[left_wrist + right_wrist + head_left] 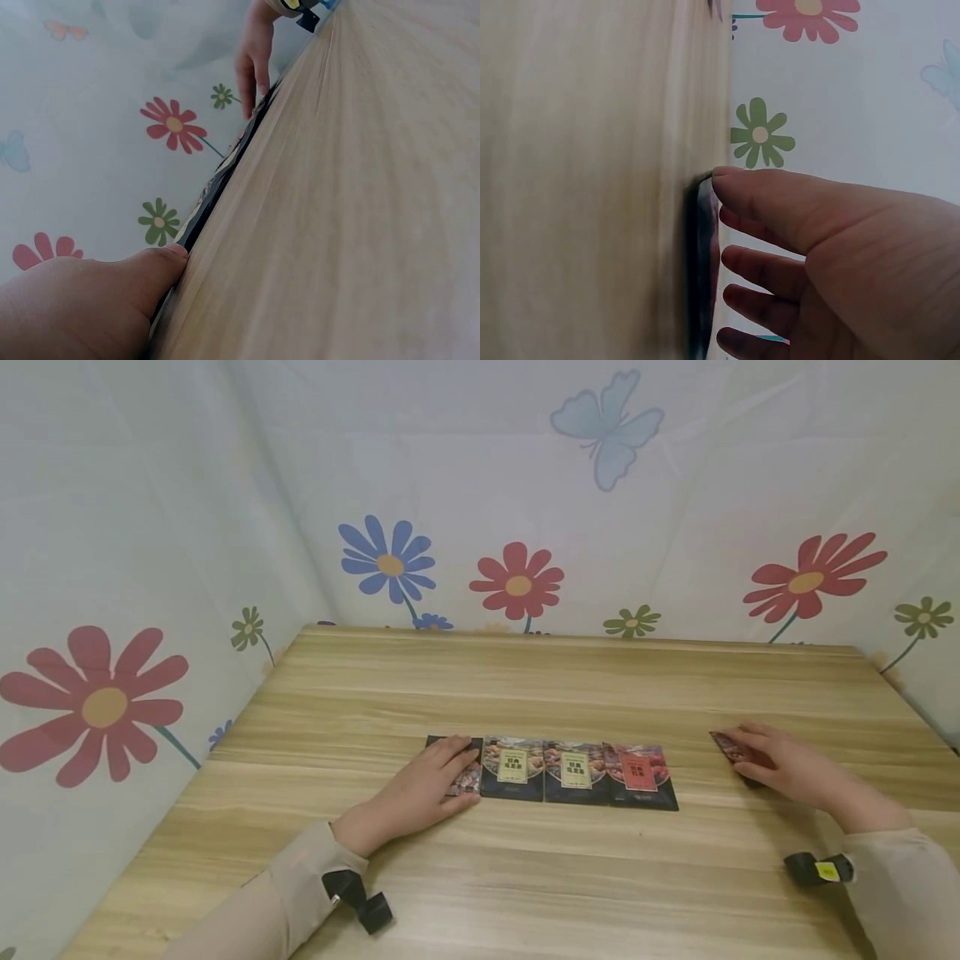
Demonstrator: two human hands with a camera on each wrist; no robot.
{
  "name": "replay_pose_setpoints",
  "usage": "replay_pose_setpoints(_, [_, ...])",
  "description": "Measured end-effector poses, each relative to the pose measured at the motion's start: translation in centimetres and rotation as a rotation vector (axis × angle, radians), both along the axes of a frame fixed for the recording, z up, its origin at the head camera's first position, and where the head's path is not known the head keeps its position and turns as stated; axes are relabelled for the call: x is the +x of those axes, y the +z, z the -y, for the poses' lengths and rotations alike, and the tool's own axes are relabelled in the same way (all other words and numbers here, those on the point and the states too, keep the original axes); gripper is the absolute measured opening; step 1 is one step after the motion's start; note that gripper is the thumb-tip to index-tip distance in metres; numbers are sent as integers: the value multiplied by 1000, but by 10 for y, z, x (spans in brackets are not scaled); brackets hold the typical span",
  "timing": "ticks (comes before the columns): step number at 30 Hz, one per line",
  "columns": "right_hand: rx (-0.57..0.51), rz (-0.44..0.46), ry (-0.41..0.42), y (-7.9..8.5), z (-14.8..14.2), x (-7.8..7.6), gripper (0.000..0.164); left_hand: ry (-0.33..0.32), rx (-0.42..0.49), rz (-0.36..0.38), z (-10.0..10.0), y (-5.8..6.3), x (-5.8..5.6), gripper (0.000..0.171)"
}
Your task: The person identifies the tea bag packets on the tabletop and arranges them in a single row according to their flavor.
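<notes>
A row of dark flat tea packets lies on the wooden table. Two have yellow-green labels, the left one [513, 767] beside its neighbour [576, 772], and a third has a red label [641, 775]. Over the leftmost packet [468, 777] my left hand [416, 789] rests with its fingers extended, covering most of it. Apart from the row, at the right, my right hand [798, 768] holds another dark packet [727, 747] between thumb and fingers. In the right wrist view the thumb touches that packet's edge [702, 262], and the other fingertips lie along its printed face.
The wooden table [525, 885] extends to a white cloth backdrop [465, 460] printed with flowers and a butterfly. Another cloth side stands at the left. A black wrist camera [360, 900] sits on the left sleeve, and another [817, 868] on the right.
</notes>
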State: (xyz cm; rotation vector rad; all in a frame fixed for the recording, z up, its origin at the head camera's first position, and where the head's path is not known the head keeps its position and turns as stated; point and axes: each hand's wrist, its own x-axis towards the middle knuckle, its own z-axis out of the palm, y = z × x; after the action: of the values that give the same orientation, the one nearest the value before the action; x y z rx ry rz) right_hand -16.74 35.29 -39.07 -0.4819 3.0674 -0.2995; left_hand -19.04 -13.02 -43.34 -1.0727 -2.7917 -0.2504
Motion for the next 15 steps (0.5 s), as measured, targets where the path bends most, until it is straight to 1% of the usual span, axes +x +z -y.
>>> replay_pose_setpoints(2, [19, 14, -14, -2, -1, -1, 53, -2, 2, -1, 0, -1, 0, 66])
replay_pose_setpoints(6, [29, 12, -19, -5, -1, -2, 54, -6, 12, 3, 0, -1, 0, 67])
replay_pose_setpoints(9, [26, 2, -10, -6, 0, -2, 54, -3, 14, 6, -1, 0, 0, 67])
replay_pose_setpoints(15, [42, 11, -16, -5, 2, -3, 55, -2, 8, 10, -1, 0, 0, 67])
